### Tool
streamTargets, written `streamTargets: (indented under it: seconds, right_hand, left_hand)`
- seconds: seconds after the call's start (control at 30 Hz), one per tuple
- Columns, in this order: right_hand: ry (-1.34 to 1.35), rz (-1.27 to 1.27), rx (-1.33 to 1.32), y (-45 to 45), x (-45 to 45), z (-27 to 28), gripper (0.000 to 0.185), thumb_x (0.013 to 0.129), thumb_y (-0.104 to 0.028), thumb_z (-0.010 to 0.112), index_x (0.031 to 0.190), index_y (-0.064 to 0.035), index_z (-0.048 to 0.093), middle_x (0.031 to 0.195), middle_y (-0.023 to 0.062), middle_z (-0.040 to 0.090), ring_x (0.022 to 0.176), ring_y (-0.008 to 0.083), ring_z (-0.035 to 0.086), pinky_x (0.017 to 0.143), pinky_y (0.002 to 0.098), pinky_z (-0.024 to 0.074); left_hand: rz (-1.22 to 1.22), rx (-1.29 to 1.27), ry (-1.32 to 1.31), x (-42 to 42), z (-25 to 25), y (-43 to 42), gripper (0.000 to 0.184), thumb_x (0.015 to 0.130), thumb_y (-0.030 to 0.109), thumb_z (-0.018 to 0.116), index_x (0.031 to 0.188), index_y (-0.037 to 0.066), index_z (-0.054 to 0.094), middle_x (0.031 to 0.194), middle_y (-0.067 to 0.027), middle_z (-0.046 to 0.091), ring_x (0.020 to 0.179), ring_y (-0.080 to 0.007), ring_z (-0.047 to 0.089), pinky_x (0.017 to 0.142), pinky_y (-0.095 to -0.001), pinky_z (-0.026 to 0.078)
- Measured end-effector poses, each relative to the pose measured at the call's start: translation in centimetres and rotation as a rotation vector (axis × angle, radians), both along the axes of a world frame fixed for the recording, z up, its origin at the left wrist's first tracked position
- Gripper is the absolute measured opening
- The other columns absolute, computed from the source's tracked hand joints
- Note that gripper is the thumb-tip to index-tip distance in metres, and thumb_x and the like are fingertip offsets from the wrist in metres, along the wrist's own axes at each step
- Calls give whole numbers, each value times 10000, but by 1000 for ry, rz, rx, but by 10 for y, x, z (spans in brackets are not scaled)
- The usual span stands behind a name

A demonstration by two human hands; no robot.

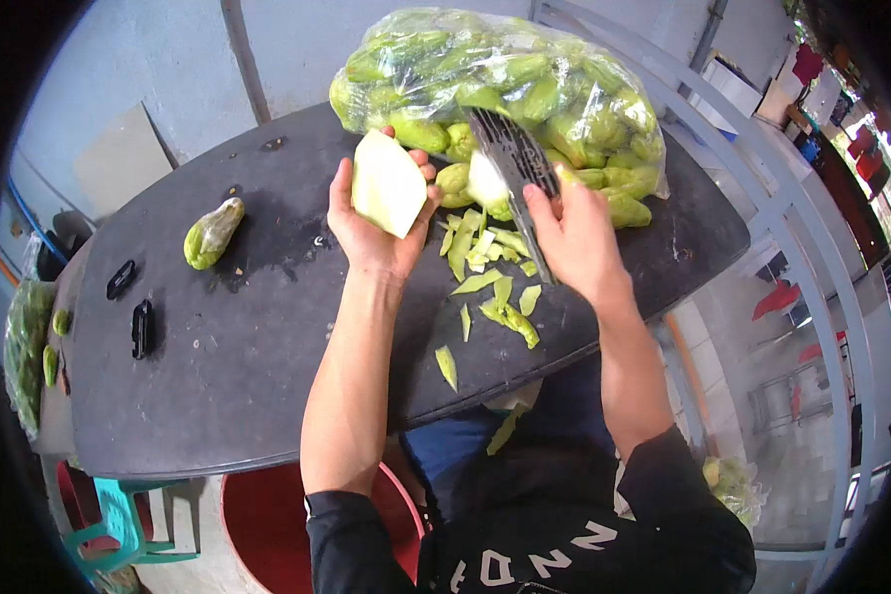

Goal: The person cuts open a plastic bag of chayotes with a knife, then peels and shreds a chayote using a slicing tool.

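My left hand [381, 233] is wrapped round a peeled, pale green chayote [388, 185], held upright over the dark table [228, 376]. To its right, my right hand [569, 228] grips a dark, broad-bladed knife [513, 153], its blade pointing up and to the left. Green peelings [485, 247] lie scattered on the table between and below my hands. Behind the blade a pale, peeled piece [487, 183] is partly hidden. A large clear plastic bag [525, 69] full of green chayotes stands at the back of the table.
One unpeeled chayote [213, 235] lies on the left of the table, with two small black objects [143, 329] nearer the left edge. Below are a red tub [267, 525] and a green stool [121, 525]. Another filled bag [30, 346] is at far left; a metal railing [812, 257] is right.
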State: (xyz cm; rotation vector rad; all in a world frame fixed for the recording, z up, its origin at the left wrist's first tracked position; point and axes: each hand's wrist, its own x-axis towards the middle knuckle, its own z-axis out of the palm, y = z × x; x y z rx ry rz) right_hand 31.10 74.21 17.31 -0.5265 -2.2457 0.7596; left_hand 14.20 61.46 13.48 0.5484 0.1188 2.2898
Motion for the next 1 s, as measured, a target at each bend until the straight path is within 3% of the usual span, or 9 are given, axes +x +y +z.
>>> streamTargets:
  seconds: [0.13, 0.23, 0.33, 0.4, 0.5, 0.63, 0.77, 0.93, 1.0]
  right_hand:
    - [66, 6, -55, -2, 1, -5, 159, 956, -120, 595, 959, 33, 552, 590, 191, 595, 562, 378, 619, 534, 424, 442]
    - [43, 9, -48, 0, 6, -11, 113, 932, -80, 615, 951, 10, 550, 639, 176, 602, 587, 370, 624, 548, 422, 468]
    - [302, 138, 528, 6, 3, -32, 179, 833, -42, 685, 943, -43, 543, 783, 136, 606, 701, 323, 649, 587, 418, 516]
    - [248, 162, 664, -1, 7, -28, 231, 778, -41, 704, 954, -53, 555, 774, 104, 583, 690, 298, 640, 582, 398, 518]
    - [257, 158, 753, -7, 10, -25, 278, 740, -46, 712, 976, -61, 566, 762, 72, 551, 667, 277, 625, 570, 384, 521]
    - [251, 182, 766, -8, 15, -24, 268, 745, -17, 687, 978, -59, 561, 751, 78, 561, 667, 285, 634, 566, 392, 522]
    - [123, 45, 579, 23, 5, -42, 168, 832, -36, 661, 934, -56, 529, 753, 149, 625, 700, 363, 654, 579, 453, 509]
    - [196, 38, 369, 6, 18, -30, 122, 929, -104, 635, 888, -42, 538, 704, 161, 628, 616, 387, 627, 556, 430, 503]
    - [388, 38, 101, -13, 26, -13, 102, 930, -95, 636, 893, -37, 560, 664, 174, 613, 604, 401, 613, 544, 418, 493]
  left_hand:
    - [174, -224, 161, -1, 4, 0, 579, 935, 430, 444, 1384, 64, 457, 994, -167, 617, 877, -272, 621, 645, -396, 519]
    - [526, -494, 601, 3, 4, 3, 500, 924, 321, 571, 1282, -28, 561, 956, -135, 658, 805, -182, 626, 598, -290, 499]
    - [691, -672, 899, 10, 0, 3, 431, 916, 233, 626, 1244, -46, 606, 926, -108, 674, 790, -152, 629, 602, -278, 497]
    - [692, -695, 905, 10, -3, 4, 382, 890, 165, 640, 1201, -56, 632, 910, -80, 684, 795, -132, 631, 652, -277, 510]
    - [971, -593, 1073, 11, -3, 7, 343, 753, 113, 681, 1056, -47, 683, 865, -139, 699, 791, -213, 675, 774, -328, 519]
    - [1028, -543, 1190, 8, -2, 6, 337, 785, 138, 706, 1058, -59, 678, 875, -129, 701, 808, -198, 674, 771, -312, 518]
    - [575, -518, 849, 14, 6, -3, 378, 892, 246, 712, 1091, -72, 667, 899, -108, 696, 788, -178, 655, 671, -298, 522]
    - [22, -313, 289, 9, 17, -5, 634, 923, 516, 473, 1207, -48, 528, 965, -166, 618, 818, -236, 604, 526, -288, 441]
    - [-6, -270, 236, 4, 15, -9, 615, 928, 491, 464, 1206, -54, 529, 960, -183, 613, 810, -254, 609, 539, -294, 467]
